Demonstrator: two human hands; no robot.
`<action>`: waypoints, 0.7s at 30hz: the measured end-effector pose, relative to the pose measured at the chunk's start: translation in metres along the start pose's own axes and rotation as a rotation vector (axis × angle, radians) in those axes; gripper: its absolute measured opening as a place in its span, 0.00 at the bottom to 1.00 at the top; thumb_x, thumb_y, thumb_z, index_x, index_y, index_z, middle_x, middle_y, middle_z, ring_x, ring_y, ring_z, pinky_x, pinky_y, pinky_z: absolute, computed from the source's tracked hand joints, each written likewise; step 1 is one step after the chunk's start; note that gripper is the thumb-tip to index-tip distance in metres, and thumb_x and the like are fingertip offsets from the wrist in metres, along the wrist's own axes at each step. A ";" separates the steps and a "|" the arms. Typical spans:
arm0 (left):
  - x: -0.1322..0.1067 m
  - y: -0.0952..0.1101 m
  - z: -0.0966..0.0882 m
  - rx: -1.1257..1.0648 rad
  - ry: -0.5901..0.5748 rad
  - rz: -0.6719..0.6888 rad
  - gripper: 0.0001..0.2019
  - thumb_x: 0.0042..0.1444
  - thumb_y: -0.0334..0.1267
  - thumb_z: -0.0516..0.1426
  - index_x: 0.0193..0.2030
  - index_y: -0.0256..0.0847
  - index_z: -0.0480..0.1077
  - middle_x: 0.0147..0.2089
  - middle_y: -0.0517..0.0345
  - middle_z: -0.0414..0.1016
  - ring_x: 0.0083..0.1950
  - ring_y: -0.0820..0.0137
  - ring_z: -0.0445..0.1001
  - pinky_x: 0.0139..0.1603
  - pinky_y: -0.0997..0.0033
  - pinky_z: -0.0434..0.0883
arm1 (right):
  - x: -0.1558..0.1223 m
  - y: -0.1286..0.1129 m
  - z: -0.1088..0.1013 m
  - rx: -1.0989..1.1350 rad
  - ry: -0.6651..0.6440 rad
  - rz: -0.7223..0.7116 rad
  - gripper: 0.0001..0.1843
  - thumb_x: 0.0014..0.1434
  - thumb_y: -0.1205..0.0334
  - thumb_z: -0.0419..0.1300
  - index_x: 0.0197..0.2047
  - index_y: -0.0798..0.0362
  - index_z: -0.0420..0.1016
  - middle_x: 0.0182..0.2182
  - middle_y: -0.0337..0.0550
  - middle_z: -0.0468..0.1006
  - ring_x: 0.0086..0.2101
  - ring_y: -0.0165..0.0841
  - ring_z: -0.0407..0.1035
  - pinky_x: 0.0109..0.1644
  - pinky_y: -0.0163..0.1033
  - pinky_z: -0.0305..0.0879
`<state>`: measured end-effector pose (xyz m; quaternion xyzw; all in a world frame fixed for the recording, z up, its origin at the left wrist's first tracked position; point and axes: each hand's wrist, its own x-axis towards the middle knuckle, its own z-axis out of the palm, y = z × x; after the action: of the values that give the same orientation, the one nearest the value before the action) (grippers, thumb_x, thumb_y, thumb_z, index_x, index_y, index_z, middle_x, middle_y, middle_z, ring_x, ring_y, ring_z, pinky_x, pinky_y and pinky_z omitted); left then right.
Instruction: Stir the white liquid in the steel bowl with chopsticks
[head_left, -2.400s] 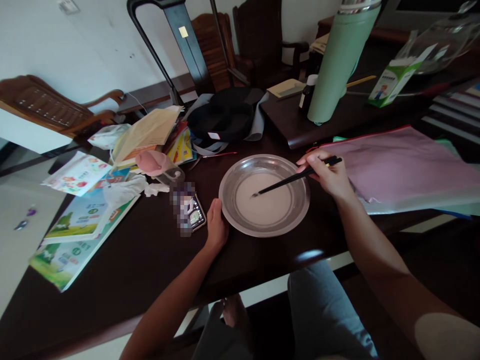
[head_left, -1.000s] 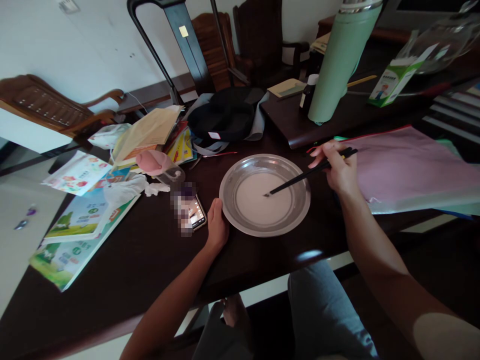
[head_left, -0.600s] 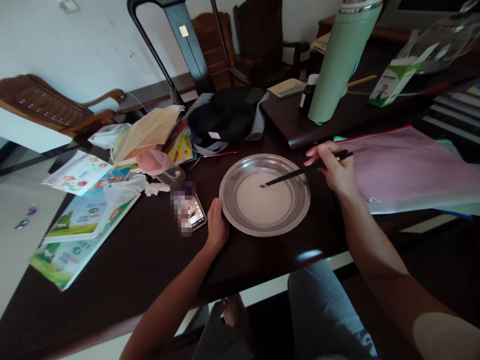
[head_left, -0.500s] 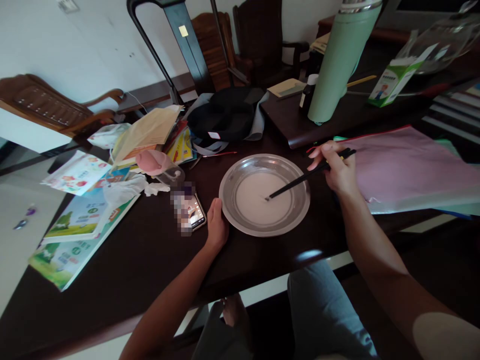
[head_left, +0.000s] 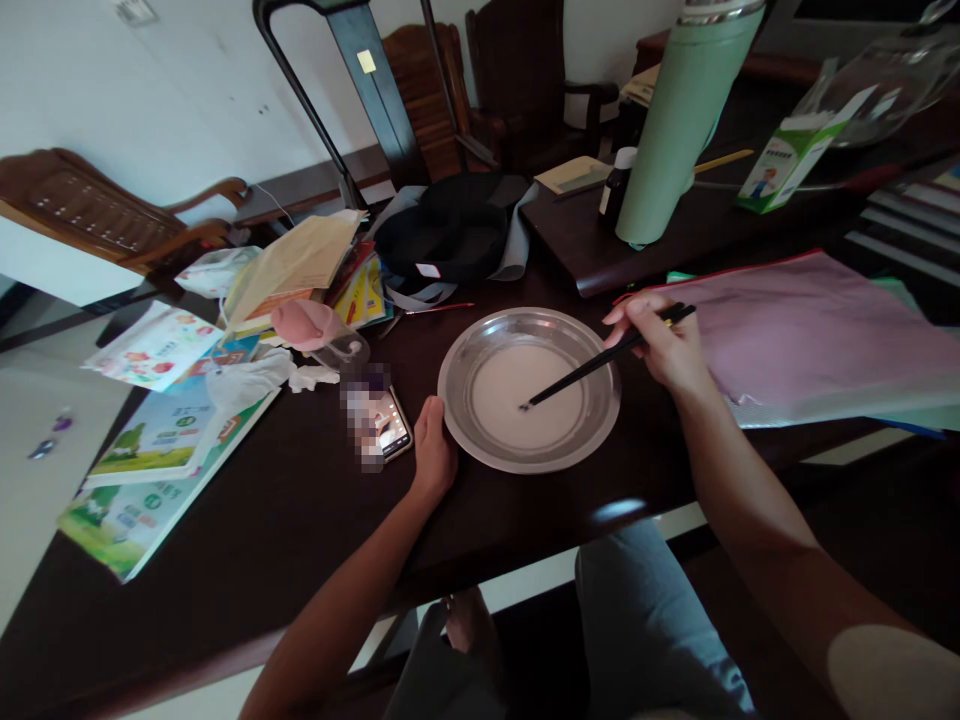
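A shallow metal bowl (head_left: 456, 425) stands on the dark table, with cloudy whitish liquid (head_left: 499, 385) in it. My left hand (head_left: 435, 455) steadies the bowl at its left rim, thumb up against the edge; its other fingers are partly hidden. Black chopsticks (head_left: 577, 373), held close together, are gripped in my right hand (head_left: 660, 340) above the bowl's right side. Their tips dip into the liquid near the middle of the bowl and slant down to the left.
A phone (head_left: 395, 430) lies left of the bowl, near a pink-topped clear cup (head_left: 315, 325). Books (head_left: 161, 440) and papers cover the left side. Behind are a black bag (head_left: 450, 225) and a tall green thermos (head_left: 675, 130). A pink folder (head_left: 810, 335) lies at the right.
My right hand has moved slightly left, and the chopstick tips have shifted left and a little down in the liquid. My left hand and the bowl have stayed in place.
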<state>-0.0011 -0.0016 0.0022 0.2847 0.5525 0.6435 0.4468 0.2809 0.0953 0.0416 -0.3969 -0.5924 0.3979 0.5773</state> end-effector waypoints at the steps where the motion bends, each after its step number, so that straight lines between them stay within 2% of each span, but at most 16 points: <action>1: 0.000 0.000 0.000 0.008 0.003 0.001 0.26 0.69 0.48 0.62 0.22 0.41 0.61 0.24 0.66 0.55 0.28 0.72 0.52 0.30 0.74 0.61 | -0.001 -0.001 0.001 -0.008 -0.049 0.009 0.26 0.60 0.32 0.66 0.32 0.47 0.83 0.22 0.39 0.81 0.19 0.28 0.66 0.19 0.35 0.55; 3: 0.000 0.001 0.001 0.011 0.013 -0.010 0.26 0.69 0.48 0.62 0.22 0.41 0.60 0.25 0.66 0.54 0.28 0.72 0.51 0.30 0.73 0.60 | -0.002 -0.004 0.003 -0.034 -0.092 0.013 0.26 0.59 0.31 0.67 0.32 0.47 0.83 0.24 0.40 0.83 0.24 0.31 0.73 0.21 0.35 0.60; 5: 0.000 0.000 0.001 0.002 0.015 -0.015 0.26 0.70 0.48 0.61 0.22 0.41 0.61 0.25 0.66 0.54 0.27 0.72 0.51 0.29 0.73 0.60 | 0.000 -0.003 0.003 -0.057 -0.042 -0.003 0.27 0.58 0.30 0.67 0.31 0.48 0.82 0.25 0.40 0.83 0.25 0.32 0.73 0.22 0.35 0.61; 8: 0.001 -0.003 -0.001 0.000 -0.004 0.008 0.25 0.70 0.47 0.61 0.23 0.41 0.62 0.25 0.66 0.56 0.27 0.72 0.52 0.30 0.73 0.60 | 0.004 0.002 -0.002 -0.053 0.105 -0.038 0.29 0.59 0.29 0.65 0.30 0.47 0.81 0.21 0.38 0.79 0.18 0.28 0.64 0.19 0.36 0.54; 10: 0.001 -0.006 -0.002 0.002 -0.017 0.015 0.24 0.71 0.47 0.60 0.23 0.42 0.62 0.25 0.66 0.56 0.28 0.72 0.52 0.30 0.73 0.60 | 0.005 0.004 -0.004 -0.024 0.129 -0.037 0.29 0.60 0.29 0.64 0.30 0.47 0.81 0.19 0.37 0.77 0.16 0.27 0.59 0.18 0.36 0.50; 12: 0.002 -0.007 -0.003 0.005 -0.017 0.016 0.24 0.70 0.47 0.61 0.23 0.41 0.63 0.25 0.66 0.57 0.28 0.72 0.53 0.30 0.73 0.60 | 0.003 0.004 -0.003 -0.003 0.054 -0.016 0.28 0.60 0.30 0.65 0.30 0.47 0.81 0.19 0.37 0.78 0.16 0.27 0.60 0.18 0.36 0.51; 14: 0.002 -0.007 -0.003 0.000 -0.007 0.007 0.25 0.69 0.48 0.62 0.23 0.42 0.62 0.25 0.66 0.56 0.28 0.72 0.53 0.30 0.73 0.61 | -0.001 0.001 0.000 -0.006 -0.053 0.013 0.26 0.60 0.31 0.66 0.32 0.47 0.83 0.22 0.39 0.81 0.20 0.29 0.68 0.20 0.35 0.57; 16: 0.002 -0.006 -0.002 -0.017 0.000 -0.004 0.25 0.69 0.48 0.62 0.23 0.42 0.62 0.25 0.66 0.55 0.27 0.72 0.53 0.30 0.73 0.61 | -0.003 -0.002 0.002 -0.026 -0.096 0.017 0.25 0.59 0.32 0.67 0.33 0.48 0.83 0.26 0.41 0.84 0.25 0.32 0.75 0.23 0.35 0.62; 19: 0.000 -0.003 -0.002 -0.038 -0.006 -0.008 0.24 0.71 0.44 0.60 0.24 0.42 0.62 0.25 0.66 0.56 0.27 0.72 0.53 0.31 0.72 0.61 | -0.002 -0.002 0.001 -0.025 -0.004 -0.007 0.24 0.60 0.34 0.68 0.32 0.47 0.84 0.26 0.41 0.84 0.25 0.30 0.73 0.24 0.35 0.61; 21: -0.003 -0.001 -0.002 -0.043 -0.014 -0.003 0.23 0.73 0.39 0.57 0.24 0.42 0.62 0.25 0.65 0.56 0.28 0.72 0.53 0.32 0.72 0.61 | 0.002 0.002 -0.004 0.010 0.091 -0.022 0.23 0.62 0.34 0.67 0.32 0.46 0.84 0.22 0.39 0.82 0.21 0.26 0.66 0.23 0.35 0.55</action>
<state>-0.0013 -0.0053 0.0016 0.2788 0.5359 0.6523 0.4578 0.2844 0.0976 0.0402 -0.4051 -0.5677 0.3761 0.6100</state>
